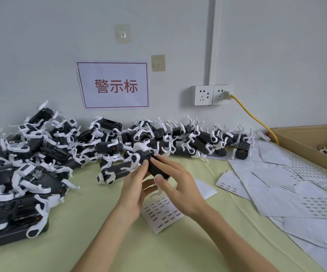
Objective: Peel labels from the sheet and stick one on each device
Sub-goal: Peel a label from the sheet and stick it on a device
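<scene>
A black device with white clips [152,163] is held above the table at the centre. My left hand [134,190] grips it from below and the left, thumb up by its white end. My right hand [175,185] holds its black body from the right, with the thumb on the near end and the fingers laid along the top. Under my hands a small label sheet [161,213] with rows of printed labels lies on the green table. Whether a label is on the held device cannot be seen.
Several black-and-white devices are piled at the left [19,173] and along the wall [178,138]. Used label sheets [296,185] cover the right side. A cardboard box [304,146] with more devices stands at the far right. A yellow cable [254,116] runs from the wall socket.
</scene>
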The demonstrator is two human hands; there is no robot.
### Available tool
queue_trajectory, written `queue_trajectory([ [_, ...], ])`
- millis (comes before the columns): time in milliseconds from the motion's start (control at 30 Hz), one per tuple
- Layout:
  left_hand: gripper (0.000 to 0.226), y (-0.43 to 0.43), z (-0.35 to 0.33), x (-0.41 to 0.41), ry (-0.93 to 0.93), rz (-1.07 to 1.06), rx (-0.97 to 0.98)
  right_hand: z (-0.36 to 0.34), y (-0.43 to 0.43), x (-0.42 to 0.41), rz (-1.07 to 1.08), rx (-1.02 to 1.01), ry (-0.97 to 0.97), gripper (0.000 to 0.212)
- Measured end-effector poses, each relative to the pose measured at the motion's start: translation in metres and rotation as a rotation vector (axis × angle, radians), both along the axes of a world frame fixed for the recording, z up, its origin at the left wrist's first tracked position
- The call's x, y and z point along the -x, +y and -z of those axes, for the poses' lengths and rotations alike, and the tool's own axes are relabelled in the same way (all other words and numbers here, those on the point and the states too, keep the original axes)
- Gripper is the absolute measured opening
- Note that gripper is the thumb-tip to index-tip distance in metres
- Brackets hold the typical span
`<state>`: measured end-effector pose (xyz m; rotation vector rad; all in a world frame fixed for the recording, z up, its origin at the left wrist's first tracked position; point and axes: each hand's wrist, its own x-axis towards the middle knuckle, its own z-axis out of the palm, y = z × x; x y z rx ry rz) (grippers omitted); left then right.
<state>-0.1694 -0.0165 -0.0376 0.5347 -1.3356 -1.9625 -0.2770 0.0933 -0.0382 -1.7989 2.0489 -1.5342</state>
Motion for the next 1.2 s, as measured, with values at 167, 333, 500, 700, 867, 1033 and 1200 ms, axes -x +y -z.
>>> queue_trajectory([
  [167, 0.043, -0.007, -0.001, -0.002, 0.034, -0.034, -0.093, 0.001, -0.001, 0.0, 0.015, 0.032, 0.005, 0.036],
  [333, 0.052, -0.007, 0.0, -0.001, 0.045, -0.012, -0.103, 0.001, -0.002, 0.004, 0.027, 0.069, -0.014, 0.028],
  [500, 0.056, -0.004, -0.003, -0.004, 0.036, -0.012, -0.086, 0.004, -0.004, 0.004, 0.05, 0.045, -0.015, 0.041],
  [700, 0.056, 0.001, -0.006, -0.005, 0.042, 0.027, -0.032, 0.011, -0.009, 0.007, 0.058, -0.086, -0.099, 0.069],
  [867, 0.048, -0.001, -0.004, -0.003, 0.024, 0.068, -0.052, 0.008, -0.01, 0.008, 0.122, -0.03, -0.087, 0.067],
  [1033, 0.055, -0.003, -0.003, -0.001, -0.039, 0.09, 0.017, 0.006, -0.007, 0.007, 0.215, 0.068, -0.116, 0.063],
  [1200, 0.043, -0.011, 0.001, -0.003, -0.088, -0.197, -0.06, -0.006, 0.002, 0.017, 0.335, 0.235, -0.343, 0.059],
])
